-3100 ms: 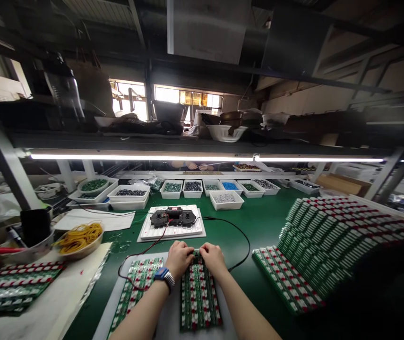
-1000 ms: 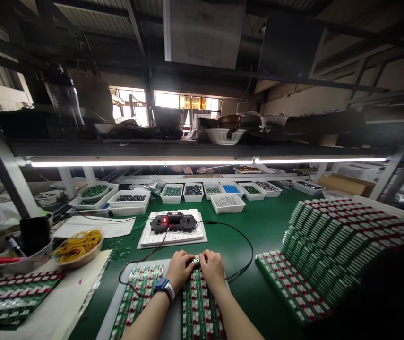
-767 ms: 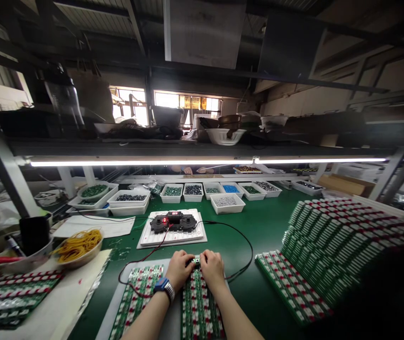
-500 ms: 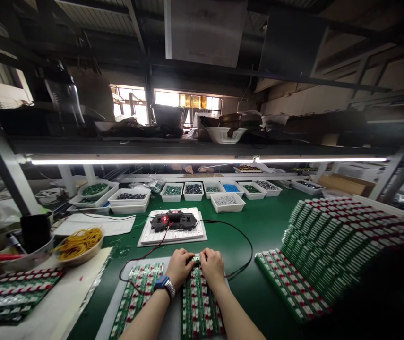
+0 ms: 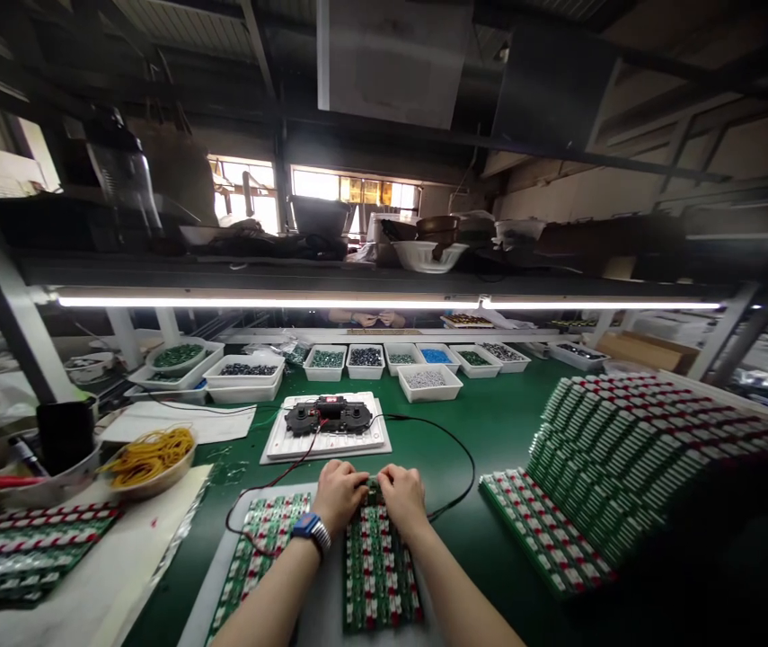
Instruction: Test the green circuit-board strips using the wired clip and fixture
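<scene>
My left hand (image 5: 339, 494) and my right hand (image 5: 402, 497) are together at the far end of a green circuit board panel (image 5: 379, 575) with rows of white and red parts. The fingers of both are closed on that far edge, and they hide most of what they pinch. A second circuit board panel (image 5: 259, 548) lies to the left, partly under my left forearm. Both panels rest on a pale mat (image 5: 212, 604). Beyond my hands, a black device (image 5: 328, 416) with a small red display sits on a white foam block (image 5: 349, 447), wires running from it.
Stacked circuit board panels (image 5: 626, 449) rise at the right, with a lower panel (image 5: 545, 530) beside them. White trays (image 5: 432, 388) of small parts line the back. Left are a bowl of yellow rubber bands (image 5: 154, 456) and more panels (image 5: 33, 562). A co-worker's hands (image 5: 376, 319) show behind.
Both hands have shifted slightly away from me, and the panel's near end now shows. A bright red light on the black device has gone dim. The co-worker's hands have come together.
</scene>
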Demonstrator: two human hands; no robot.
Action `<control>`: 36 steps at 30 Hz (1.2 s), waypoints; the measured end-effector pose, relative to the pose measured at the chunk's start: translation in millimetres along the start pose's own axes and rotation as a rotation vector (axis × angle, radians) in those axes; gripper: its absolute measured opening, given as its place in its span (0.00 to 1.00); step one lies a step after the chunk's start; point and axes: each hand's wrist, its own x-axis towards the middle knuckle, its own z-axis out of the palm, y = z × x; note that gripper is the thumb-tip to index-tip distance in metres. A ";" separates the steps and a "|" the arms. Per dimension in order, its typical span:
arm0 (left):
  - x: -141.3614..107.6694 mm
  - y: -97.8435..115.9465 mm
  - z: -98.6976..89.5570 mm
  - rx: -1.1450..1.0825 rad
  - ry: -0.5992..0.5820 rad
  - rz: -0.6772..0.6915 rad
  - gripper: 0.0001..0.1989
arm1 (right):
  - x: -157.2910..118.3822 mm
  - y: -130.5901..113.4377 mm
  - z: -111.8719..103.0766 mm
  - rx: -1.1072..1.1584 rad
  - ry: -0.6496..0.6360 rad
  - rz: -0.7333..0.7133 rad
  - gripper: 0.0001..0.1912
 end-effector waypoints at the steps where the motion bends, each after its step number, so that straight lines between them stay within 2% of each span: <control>1: -0.1 -3.1 -3.6 0.001 0.000 0.012 0.12 | -0.2 -2.3 -1.0 0.020 -0.002 -0.013 0.13; 6: -2.6 -21.0 -17.7 0.015 0.002 0.034 0.12 | 2.5 -16.4 2.1 0.093 -0.060 -0.043 0.12; 10: -6.0 -27.2 -15.7 0.028 -0.009 0.007 0.11 | 3.5 -19.0 10.2 0.110 -0.085 -0.033 0.11; 17: -6.9 -31.3 -6.3 0.007 -0.029 -0.026 0.12 | 3.9 -14.6 15.2 0.113 -0.093 -0.013 0.11; 26: -6.3 -30.4 -5.5 -0.027 -0.055 -0.041 0.13 | 4.2 -13.6 13.6 0.108 -0.105 -0.023 0.11; 36: -5.1 -31.4 -4.2 -0.050 -0.130 -0.080 0.13 | 6.9 -19.7 13.5 -0.005 -0.136 0.002 0.11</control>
